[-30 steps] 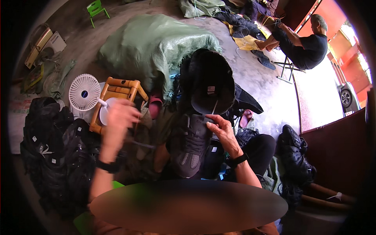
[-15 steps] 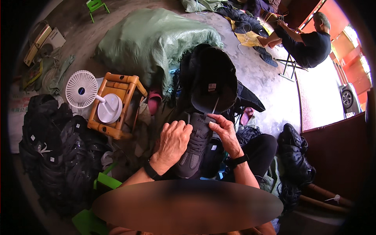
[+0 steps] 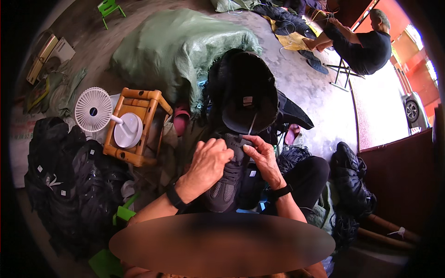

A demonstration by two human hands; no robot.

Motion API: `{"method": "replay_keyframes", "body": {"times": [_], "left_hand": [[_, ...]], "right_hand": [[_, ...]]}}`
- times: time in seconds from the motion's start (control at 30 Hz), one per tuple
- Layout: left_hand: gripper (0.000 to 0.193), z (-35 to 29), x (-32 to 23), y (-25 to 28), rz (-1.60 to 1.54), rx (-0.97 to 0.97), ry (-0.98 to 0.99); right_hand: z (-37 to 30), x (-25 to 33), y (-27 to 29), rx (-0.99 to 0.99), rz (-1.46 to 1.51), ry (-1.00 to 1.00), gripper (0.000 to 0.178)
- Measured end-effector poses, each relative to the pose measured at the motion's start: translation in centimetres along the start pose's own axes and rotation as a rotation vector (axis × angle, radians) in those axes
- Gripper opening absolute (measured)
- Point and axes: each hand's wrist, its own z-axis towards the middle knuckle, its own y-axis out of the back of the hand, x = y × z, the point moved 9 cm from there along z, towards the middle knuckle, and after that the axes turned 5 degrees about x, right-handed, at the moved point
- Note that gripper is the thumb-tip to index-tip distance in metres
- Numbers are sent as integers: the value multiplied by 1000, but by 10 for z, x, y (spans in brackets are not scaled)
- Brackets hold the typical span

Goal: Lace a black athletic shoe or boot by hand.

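Observation:
A dark grey shoe upper [image 3: 223, 192] with a mesh toe and crossed laces lies in front of me, toe toward me. My right hand [image 3: 264, 160] pinches the top of its tongue between thumb and fingers. A thin pale strip [image 3: 252, 124] sticks up beside those fingertips; whether it is a lace or a tool I cannot make out. On the shoe's left side, my left hand [image 3: 207, 163] is closed, knuckles up, near the upper lace rows; its fingertips are hidden. Just beyond the shoe stands a black, open-topped container or bag [image 3: 248, 104] with a small white label inside.
A white fan [image 3: 127, 130] stands on a bamboo stool [image 3: 147, 94] to the left. Black shoe uppers [image 3: 69, 180] are heaped at far left, more [image 3: 352, 180] at right. Beyond lies a big green sack [image 3: 171, 51]. Another person [image 3: 366, 48] sits at upper right.
My left hand has moved slightly up and to the right, closer to the tongue. My right hand has shifted a little left, still pinching the tongue's top. The view has tilted slightly.

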Motion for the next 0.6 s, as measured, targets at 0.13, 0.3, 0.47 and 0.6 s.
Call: {"method": "replay_keyframes", "body": {"times": [0.13, 0.3, 0.47, 0.6], "left_hand": [[23, -9, -2, -4, -106, -84, 49], [36, -10, 11, -18, -376, -81, 156], [35, -12, 26, -20, -584, -137, 109], [34, -16, 30, -24, -651, -141, 141]], "right_hand": [[-1, 5, 1, 0, -1, -2, 38], [-10, 10, 6, -67, -52, 92, 34], [-37, 40, -10, -192, -509, 181, 15], [-32, 42, -25, -116, -764, 84, 21]]}}
